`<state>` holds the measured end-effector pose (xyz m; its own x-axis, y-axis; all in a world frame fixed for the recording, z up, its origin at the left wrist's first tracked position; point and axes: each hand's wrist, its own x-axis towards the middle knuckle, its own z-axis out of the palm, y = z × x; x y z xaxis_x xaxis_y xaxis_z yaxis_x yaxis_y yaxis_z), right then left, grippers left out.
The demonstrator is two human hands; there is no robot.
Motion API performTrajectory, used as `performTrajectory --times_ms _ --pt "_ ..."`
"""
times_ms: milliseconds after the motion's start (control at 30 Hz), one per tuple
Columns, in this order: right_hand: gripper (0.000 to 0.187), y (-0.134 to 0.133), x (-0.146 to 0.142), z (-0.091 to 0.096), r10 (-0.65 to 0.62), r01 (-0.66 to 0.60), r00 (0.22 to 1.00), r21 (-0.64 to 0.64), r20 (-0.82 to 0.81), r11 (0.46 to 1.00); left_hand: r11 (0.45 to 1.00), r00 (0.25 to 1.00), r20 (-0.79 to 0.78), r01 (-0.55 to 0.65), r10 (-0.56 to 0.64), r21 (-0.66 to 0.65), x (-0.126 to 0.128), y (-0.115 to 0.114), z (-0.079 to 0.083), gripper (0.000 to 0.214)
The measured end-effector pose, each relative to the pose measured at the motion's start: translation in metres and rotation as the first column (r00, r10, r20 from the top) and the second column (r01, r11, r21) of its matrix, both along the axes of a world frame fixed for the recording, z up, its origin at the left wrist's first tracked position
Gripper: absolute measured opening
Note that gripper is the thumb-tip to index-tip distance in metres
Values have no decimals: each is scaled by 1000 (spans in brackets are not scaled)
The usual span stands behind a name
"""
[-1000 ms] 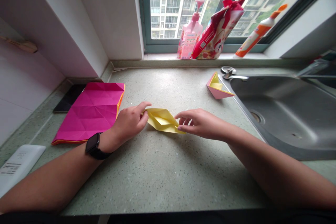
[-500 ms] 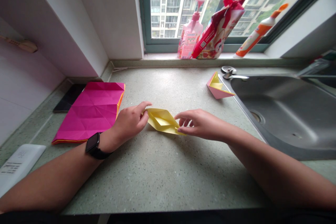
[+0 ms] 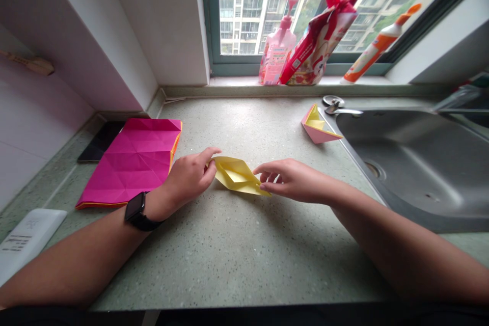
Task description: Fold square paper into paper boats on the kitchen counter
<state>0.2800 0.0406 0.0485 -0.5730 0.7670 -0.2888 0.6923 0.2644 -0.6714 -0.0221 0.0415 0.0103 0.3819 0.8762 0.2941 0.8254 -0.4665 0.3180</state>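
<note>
A yellow folded paper boat point(image 3: 236, 175) lies low over the counter between my two hands, its hollow side facing up. My left hand point(image 3: 193, 173), with a black watch on the wrist, pinches the boat's left tip between thumb and fingers. At the opposite tip, the thumb and fingers of my right hand point(image 3: 288, 179) close on the paper from the right. Farther back, beside the sink, a pink and yellow paper boat point(image 3: 320, 130) stands on its own. A stack of creased magenta paper point(image 3: 133, 163) lies left of my left hand.
The steel sink point(image 3: 420, 163) is set into the counter point(image 3: 244, 254) on the right. A dark flat device point(image 3: 97, 145) lies partly under the magenta paper. A white slab point(image 3: 30, 239) is at near left. On the sill stand a pink pump bottle point(image 3: 277, 53), a red bag point(image 3: 319, 43) and an orange-white bottle point(image 3: 374, 53).
Both hands stay almost in place on the yellow boat. No clear movement shows beyond a very slight shift of the view.
</note>
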Motion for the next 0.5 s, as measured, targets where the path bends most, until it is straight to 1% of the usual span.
performTrajectory --times_ms 167,367,500 --pt "36 0 0 -1 -2 2 1000 -28 -8 1000 1000 1000 7 8 -8 13 0 -1 0 37" --pt "39 0 -1 0 -19 18 1000 -64 -8 998 1000 1000 5 -1 1 -25 1 -1 1 38" --pt "40 0 -1 -1 -20 19 1000 -70 -10 997 1000 1000 5 2 -2 -18 1 -1 1 36"
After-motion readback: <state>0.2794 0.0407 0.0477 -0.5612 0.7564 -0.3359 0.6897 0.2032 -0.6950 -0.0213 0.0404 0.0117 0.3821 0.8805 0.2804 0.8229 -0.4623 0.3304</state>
